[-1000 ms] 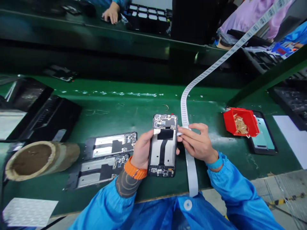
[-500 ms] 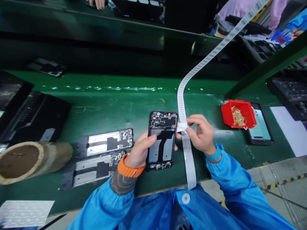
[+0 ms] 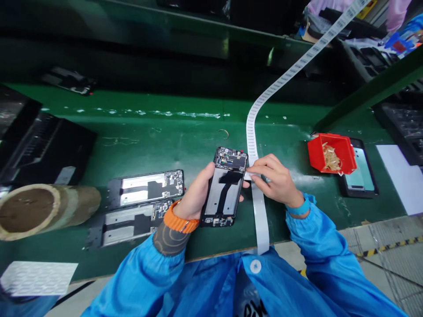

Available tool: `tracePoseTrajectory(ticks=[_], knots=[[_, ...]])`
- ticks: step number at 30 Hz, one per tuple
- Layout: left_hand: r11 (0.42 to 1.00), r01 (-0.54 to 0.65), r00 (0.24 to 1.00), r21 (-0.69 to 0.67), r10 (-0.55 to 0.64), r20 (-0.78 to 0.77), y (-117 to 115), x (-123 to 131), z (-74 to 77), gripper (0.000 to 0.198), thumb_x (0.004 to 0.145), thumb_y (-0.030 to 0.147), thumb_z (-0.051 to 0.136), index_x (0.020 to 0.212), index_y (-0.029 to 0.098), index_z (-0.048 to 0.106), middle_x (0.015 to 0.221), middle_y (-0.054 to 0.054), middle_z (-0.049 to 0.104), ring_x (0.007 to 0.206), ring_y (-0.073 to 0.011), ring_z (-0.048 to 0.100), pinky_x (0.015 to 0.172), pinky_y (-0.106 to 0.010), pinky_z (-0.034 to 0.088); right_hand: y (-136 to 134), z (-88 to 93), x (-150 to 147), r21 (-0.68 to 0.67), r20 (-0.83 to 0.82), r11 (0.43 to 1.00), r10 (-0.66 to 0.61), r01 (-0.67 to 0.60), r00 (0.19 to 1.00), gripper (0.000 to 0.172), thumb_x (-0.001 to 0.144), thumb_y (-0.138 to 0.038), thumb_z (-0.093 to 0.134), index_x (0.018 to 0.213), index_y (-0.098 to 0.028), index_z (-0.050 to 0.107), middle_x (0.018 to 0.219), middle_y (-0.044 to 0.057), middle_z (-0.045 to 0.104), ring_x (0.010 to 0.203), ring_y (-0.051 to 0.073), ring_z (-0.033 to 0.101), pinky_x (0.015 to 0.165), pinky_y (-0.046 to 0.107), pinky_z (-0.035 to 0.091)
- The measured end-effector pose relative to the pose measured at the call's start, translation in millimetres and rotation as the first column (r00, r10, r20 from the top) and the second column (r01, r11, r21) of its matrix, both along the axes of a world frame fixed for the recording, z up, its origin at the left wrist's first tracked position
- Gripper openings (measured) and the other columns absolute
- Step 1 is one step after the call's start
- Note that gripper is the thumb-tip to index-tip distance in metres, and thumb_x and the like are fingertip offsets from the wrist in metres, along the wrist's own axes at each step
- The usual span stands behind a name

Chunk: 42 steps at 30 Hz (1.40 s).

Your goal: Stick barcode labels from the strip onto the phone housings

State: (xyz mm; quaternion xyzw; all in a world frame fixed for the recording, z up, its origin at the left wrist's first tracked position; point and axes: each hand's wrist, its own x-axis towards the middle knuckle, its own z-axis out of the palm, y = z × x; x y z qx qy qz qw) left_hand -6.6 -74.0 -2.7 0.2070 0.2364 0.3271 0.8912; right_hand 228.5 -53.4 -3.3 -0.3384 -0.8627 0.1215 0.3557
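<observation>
My left hand [image 3: 195, 191] is closed around an opened phone [image 3: 216, 187], its thumb along the left edge and fingertips showing past the right edge. The phone lies tilted, with circuit board and black ribbon uncovered. Beside its upper right edge, my right hand [image 3: 276, 179] has thumb and index finger pinched together. A small white piece [image 3: 247, 175] shows under those fingertips; whether they grip it or only touch it is unclear. Behind it runs a long strip of barcode labels [image 3: 251, 141], bare below my hand and reaching down to my jacket.
Left of my hands lie two more opened phones [image 3: 158, 187], near a cardboard tube [image 3: 77, 203] and black boxes [image 3: 66, 152]. On the right, a red bin [image 3: 315, 154] with rubber bands overlaps another phone [image 3: 360, 174]. A green post [image 3: 363, 97] slants behind them.
My right hand has moved left, its fingertips now against the phone's edge and pinched closer together. The phone is slightly higher and tilted more to the right.
</observation>
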Motion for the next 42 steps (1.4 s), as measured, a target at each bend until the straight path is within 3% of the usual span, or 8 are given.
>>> tracePoseTrajectory(ticks=[7, 12, 17, 20, 23, 30, 36, 42], knots=[[0.996, 0.051, 0.998, -0.071, -0.054, -0.045, 5.6, 4.0, -0.6, 0.069, 0.084, 0.077, 0.056, 0.115, 0.016, 0.069, 0.096, -0.011, 0.078, 0.080, -0.0269, 0.076, 0.069, -0.037, 0.062, 1.6, 1.7, 0.9, -0.078, 0.094, 0.996, 0.057, -0.050, 0.994, 0.015, 0.096, -0.015, 0.057, 0.088, -0.021, 0.068, 0.087, 0.006, 0.063, 0.084, 0.020, 0.057, 0.072, 0.036, 0.050], [0.998, 0.003, 0.994, -0.070, -0.010, -0.110, 2.9, 13.5, -5.6, 0.075, 0.081, 0.082, 0.055, 0.118, 0.018, 0.070, 0.099, -0.011, 0.078, 0.075, -0.0249, 0.075, 0.066, -0.035, 0.061, 0.0, 3.7, 2.2, -0.244, -0.105, 0.969, -0.063, 0.036, 0.992, 0.011, 0.093, -0.014, 0.061, 0.085, -0.021, 0.064, 0.086, 0.003, 0.065, 0.084, 0.018, 0.060, 0.077, 0.035, 0.050], [0.986, -0.167, 0.977, 0.025, 0.169, -0.128, -5.3, 30.7, -11.4, 0.085, 0.075, 0.088, 0.055, 0.118, 0.017, 0.071, 0.100, -0.012, 0.077, 0.084, -0.0274, 0.075, 0.072, -0.038, 0.061, -7.4, -2.8, -17.4, -0.576, -0.553, 0.817, -0.410, 0.023, 0.725, 0.006, 0.090, -0.023, 0.068, 0.085, -0.022, 0.065, 0.081, -0.002, 0.066, 0.068, 0.012, 0.058, 0.065, 0.029, 0.050], [0.963, -0.269, 0.955, 0.018, 0.269, -0.124, -10.4, 39.6, -14.7, 0.075, 0.080, 0.081, 0.058, 0.112, 0.015, 0.073, 0.097, -0.011, 0.078, 0.088, -0.0276, 0.074, 0.080, -0.040, 0.060, -14.1, -1.4, -36.7, -0.665, -0.649, 0.736, -0.481, -0.131, 0.590, 0.008, 0.085, -0.026, 0.073, 0.083, -0.022, 0.066, 0.078, -0.004, 0.065, 0.060, 0.010, 0.054, 0.058, 0.026, 0.050], [0.947, -0.322, 0.942, -0.015, 0.319, -0.100, -13.4, 45.8, -14.0, 0.067, 0.083, 0.074, 0.061, 0.108, 0.014, 0.074, 0.097, -0.011, 0.077, 0.096, -0.0298, 0.073, 0.084, -0.041, 0.060, -20.9, 5.4, -51.6, -0.667, -0.681, 0.729, -0.515, -0.151, 0.521, 0.008, 0.081, -0.023, 0.075, 0.081, -0.022, 0.067, 0.076, -0.004, 0.065, 0.059, 0.009, 0.053, 0.053, 0.024, 0.047], [0.828, -0.560, 0.828, 0.033, 0.559, 0.038, -12.5, 50.7, -0.9, 0.047, 0.083, 0.054, 0.073, 0.113, 0.017, 0.070, 0.119, -0.010, 0.072, 0.116, -0.0278, 0.065, 0.100, -0.040, 0.053, -30.9, 8.3, -70.2, -0.634, -0.671, 0.769, -0.496, -0.079, 0.551, 0.007, 0.082, -0.021, 0.077, 0.082, -0.023, 0.070, 0.074, -0.003, 0.068, 0.070, 0.012, 0.063, 0.076, 0.030, 0.055], [0.707, -0.699, 0.715, 0.108, 0.695, 0.071, -9.4, 44.8, -3.1, 0.043, 0.073, 0.034, 0.085, 0.111, 0.022, 0.069, 0.106, -0.003, 0.067, 0.098, -0.0151, 0.063, 0.091, -0.028, 0.050, -34.6, 7.4, -83.5, -0.584, -0.709, 0.802, -0.433, -0.120, 0.557, 0.009, 0.082, -0.016, 0.076, 0.082, -0.022, 0.070, 0.082, -0.002, 0.072, 0.076, 0.012, 0.066, 0.078, 0.029, 0.055], [0.613, -0.761, 0.636, 0.213, 0.769, 0.059, -4.3, 42.1, -10.4, 0.055, 0.070, 0.034, 0.089, 0.119, 0.027, 0.065, 0.112, -0.003, 0.063, 0.101, -0.0159, 0.061, 0.097, -0.033, 0.049, -35.4, 15.0, -83.7, -0.574, -0.621, 0.818, -0.456, 0.027, 0.637, 0.008, 0.081, -0.018, 0.076, 0.078, -0.022, 0.069, 0.079, -0.001, 0.074, 0.077, 0.015, 0.069, 0.075, 0.031, 0.057]])
